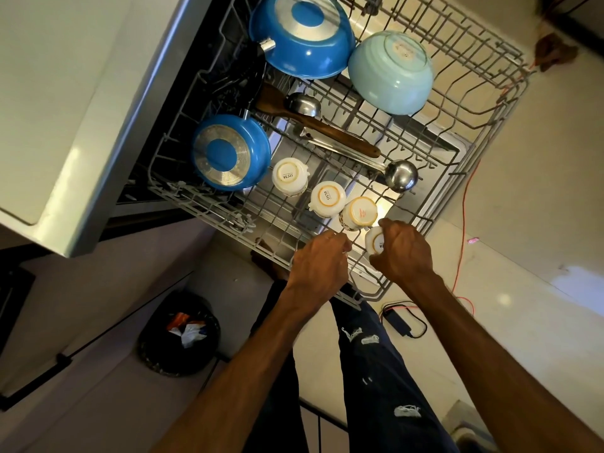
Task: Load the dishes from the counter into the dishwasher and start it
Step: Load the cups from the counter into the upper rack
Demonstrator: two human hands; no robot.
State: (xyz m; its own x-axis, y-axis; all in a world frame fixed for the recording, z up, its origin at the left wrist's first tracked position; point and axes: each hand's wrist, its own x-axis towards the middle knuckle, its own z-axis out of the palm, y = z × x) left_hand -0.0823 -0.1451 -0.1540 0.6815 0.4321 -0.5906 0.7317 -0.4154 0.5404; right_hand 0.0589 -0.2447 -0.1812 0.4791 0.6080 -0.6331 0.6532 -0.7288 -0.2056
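Pale tiled kitchen floor [529, 178], white counter [49, 93] at left; the dishwasher's wire rack [474, 76] is drawn fully out beneath it.

Right hand [403, 253]: fingers curled round a white cup [376, 244], held base-up over the rack's near corner, just beside the last cup in the row.

Left hand [318, 263]: fingers curled at the rack's near rim. Whether it grips the wire cannot be told.

Three more white cups stand inverted in a diagonal row along the near side: first [287, 176], second [327, 198], third [359, 212].

Behind them, a steel ladle [400, 179] and a wooden spatula [313, 125] lie across the tines, a second steel ladle [304, 104] touching the spatula's blade. A small blue pan [230, 152] sits upside down at the left side. At the far end, a large blue pan [302, 34] and a pale green bowl [390, 71] are inverted, side by side.

On the floor: a black bin [179, 333] holding rubbish at left, a red cable [464, 223] and a black adapter [397, 320] at right.
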